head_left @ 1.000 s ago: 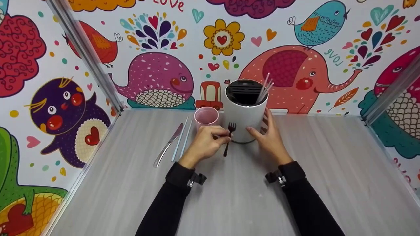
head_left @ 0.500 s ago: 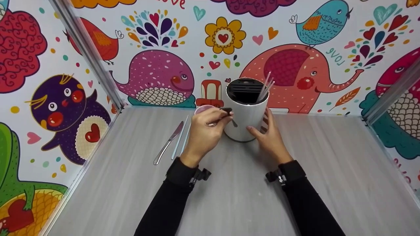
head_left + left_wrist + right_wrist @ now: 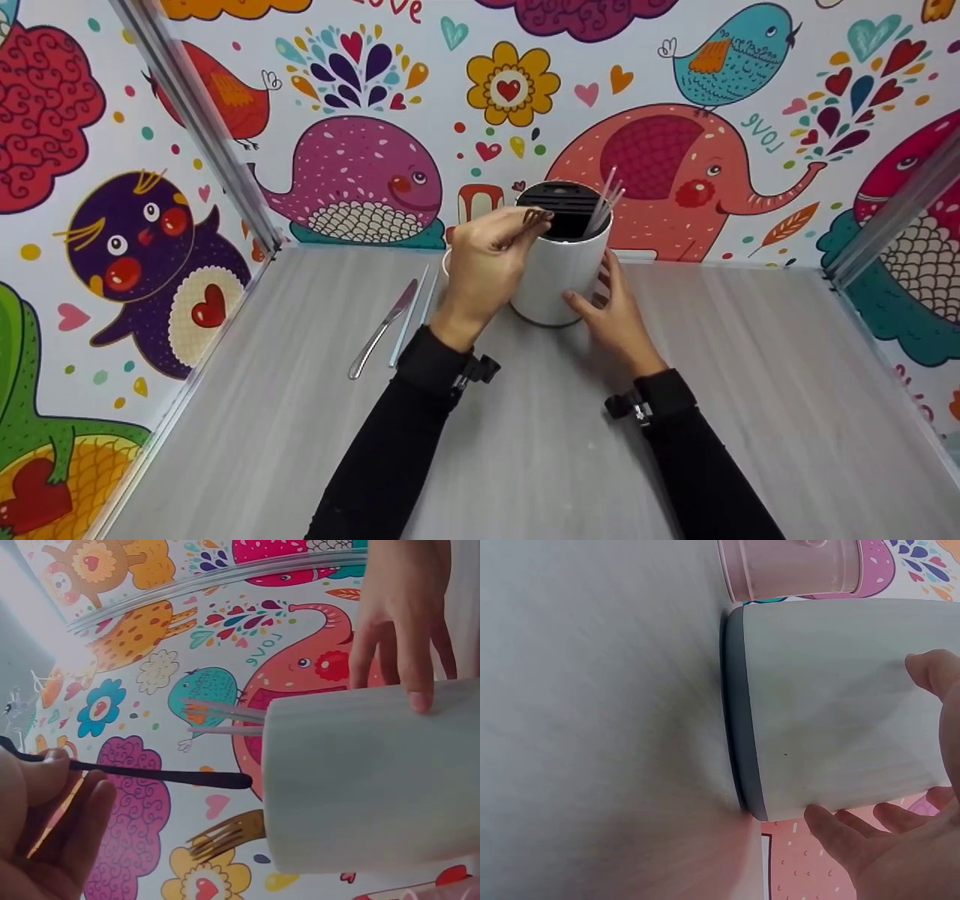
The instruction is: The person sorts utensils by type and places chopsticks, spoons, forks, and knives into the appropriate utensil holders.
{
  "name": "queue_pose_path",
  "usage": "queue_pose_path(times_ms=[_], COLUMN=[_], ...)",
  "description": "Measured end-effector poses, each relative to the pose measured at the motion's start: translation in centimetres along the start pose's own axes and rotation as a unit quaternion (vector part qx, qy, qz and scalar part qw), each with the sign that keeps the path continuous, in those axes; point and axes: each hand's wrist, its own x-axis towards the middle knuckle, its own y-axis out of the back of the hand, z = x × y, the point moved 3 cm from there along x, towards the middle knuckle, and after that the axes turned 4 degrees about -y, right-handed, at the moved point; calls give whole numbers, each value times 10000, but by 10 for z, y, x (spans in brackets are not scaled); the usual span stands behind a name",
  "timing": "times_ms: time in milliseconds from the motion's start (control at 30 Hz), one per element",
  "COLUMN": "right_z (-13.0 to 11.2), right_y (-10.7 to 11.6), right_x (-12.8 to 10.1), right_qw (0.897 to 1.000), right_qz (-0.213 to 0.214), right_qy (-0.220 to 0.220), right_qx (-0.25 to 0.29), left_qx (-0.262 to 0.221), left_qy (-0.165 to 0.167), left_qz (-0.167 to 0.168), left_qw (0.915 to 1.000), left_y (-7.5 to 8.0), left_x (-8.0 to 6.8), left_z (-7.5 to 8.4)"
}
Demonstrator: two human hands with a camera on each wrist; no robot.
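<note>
A white cylindrical utensil holder (image 3: 559, 270) with a black inside stands at the back of the table, with pale straws (image 3: 606, 201) leaning in it. My right hand (image 3: 596, 289) grips its right side, thumb in front and fingers curled behind. My left hand (image 3: 517, 229) pinches a small black fork (image 3: 150, 773) by its head end and holds it at the holder's left rim. In the left wrist view the handle tip points at the holder (image 3: 375, 780), just off its mouth. There a brown fork head (image 3: 225, 834) also sticks out of the mouth.
A pink cup (image 3: 787, 566) stands just left of the holder, mostly hidden behind my left hand in the head view. A metal knife (image 3: 381, 330) and thin pale sticks (image 3: 416, 315) lie on the grey table (image 3: 750, 390) further left. Patterned walls close three sides.
My left hand lifted the black fork from table height in front of the holder up to its rim, turning it over. The right hand stayed on the holder.
</note>
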Motion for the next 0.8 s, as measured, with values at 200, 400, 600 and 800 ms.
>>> queue_pose_path(times_ms=[200,400,600,800], right_z=[1,1,1,0], right_y=[0,-1,-1,-1], right_x=[-1,-1,0,-2], right_qw=[9999,9999,9998,9998], right_qz=[11,47,106,106], right_qy=[78,151,145,111], right_qx=[-84,-22,-52,-108], left_qx=[313,633,971,1198], left_qy=[129,298,578,1033], left_qz=[-290,-480,-586,-637], left_qw=[9990,9964,9919,9853], left_y=[-10,-18,-25,-30], left_x=[-4,-11,-14,-16], left_z=[-16,-29,-41,-50])
